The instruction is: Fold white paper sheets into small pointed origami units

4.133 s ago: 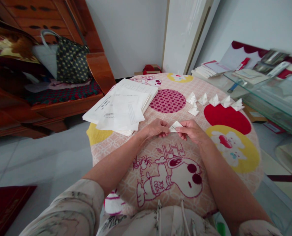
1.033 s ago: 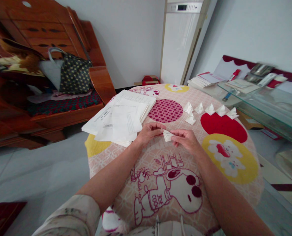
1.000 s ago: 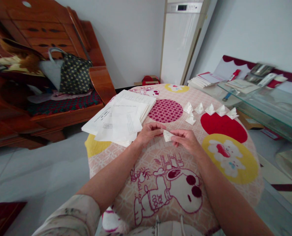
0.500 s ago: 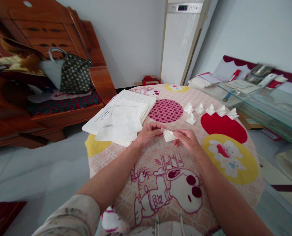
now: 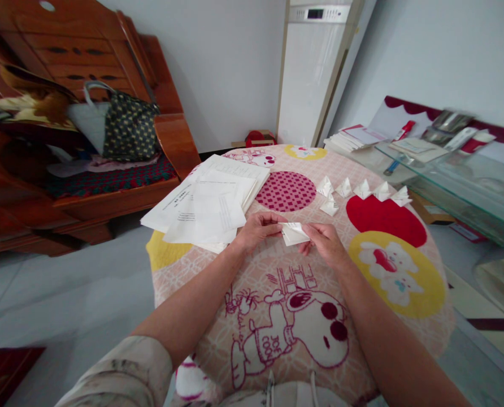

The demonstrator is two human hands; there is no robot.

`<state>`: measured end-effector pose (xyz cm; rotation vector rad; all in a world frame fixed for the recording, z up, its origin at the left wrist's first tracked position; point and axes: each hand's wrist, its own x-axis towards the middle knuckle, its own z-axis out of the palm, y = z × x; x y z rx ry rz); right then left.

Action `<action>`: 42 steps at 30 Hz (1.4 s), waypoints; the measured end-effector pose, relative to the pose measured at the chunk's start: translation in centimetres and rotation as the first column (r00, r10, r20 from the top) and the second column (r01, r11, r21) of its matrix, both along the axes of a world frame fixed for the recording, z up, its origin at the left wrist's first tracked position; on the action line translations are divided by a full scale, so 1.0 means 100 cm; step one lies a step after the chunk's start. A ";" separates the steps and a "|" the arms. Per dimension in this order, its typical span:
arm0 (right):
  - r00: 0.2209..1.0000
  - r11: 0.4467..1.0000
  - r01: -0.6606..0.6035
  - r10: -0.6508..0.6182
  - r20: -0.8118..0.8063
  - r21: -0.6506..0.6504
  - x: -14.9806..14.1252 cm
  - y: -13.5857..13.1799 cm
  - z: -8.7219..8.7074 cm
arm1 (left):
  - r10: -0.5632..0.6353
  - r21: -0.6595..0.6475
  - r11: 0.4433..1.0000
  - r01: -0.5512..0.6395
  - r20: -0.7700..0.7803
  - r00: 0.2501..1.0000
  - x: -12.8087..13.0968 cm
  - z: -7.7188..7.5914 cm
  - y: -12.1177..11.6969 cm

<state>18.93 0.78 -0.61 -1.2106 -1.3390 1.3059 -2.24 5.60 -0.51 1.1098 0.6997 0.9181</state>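
A small piece of folded white paper (image 5: 295, 234) is held between my two hands above the round table's front half. My left hand (image 5: 258, 229) pinches its left edge between thumb and fingers. On the opposite edge, the thumb and fingers of my right hand (image 5: 323, 240) close on the paper. Faint print shows along its upper side. Beyond my right hand stand several small pointed folded-paper pieces (image 5: 363, 189) in a row, and one more (image 5: 329, 206) sits in front of the row's left end. A stack of printed sheets (image 5: 209, 198) lies past my left hand.
A patterned cloth (image 5: 273, 265) covers the round table. To the right is a glass-topped stand (image 5: 455, 164) with papers and metal bowls. At the left a wooden bench (image 5: 176, 141) bears a dark patterned bag (image 5: 131, 124). A tall white cabinet-like unit (image 5: 305, 79) stands behind.
The view has tilted up since the oldest frame. The paper went from a compact triangle to a wider, partly unfolded shape, and my right hand shifted slightly right with its edge.
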 end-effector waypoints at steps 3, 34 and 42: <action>1.000 1.000 -0.001 0.001 -0.010 0.009 0.000 0.000 0.000 | 0.002 0.003 1.000 -0.002 0.006 1.000 0.000 0.000 0.000; 0.999 1.000 -0.015 0.016 -0.051 0.004 -0.002 -0.003 0.007 | 0.026 0.085 0.996 -0.024 -0.017 1.000 0.000 -0.003 0.001; 0.999 0.999 -0.030 0.031 0.025 -0.040 -0.001 -0.002 0.003 | 0.003 0.196 0.981 0.009 -0.062 0.998 0.004 0.002 -0.004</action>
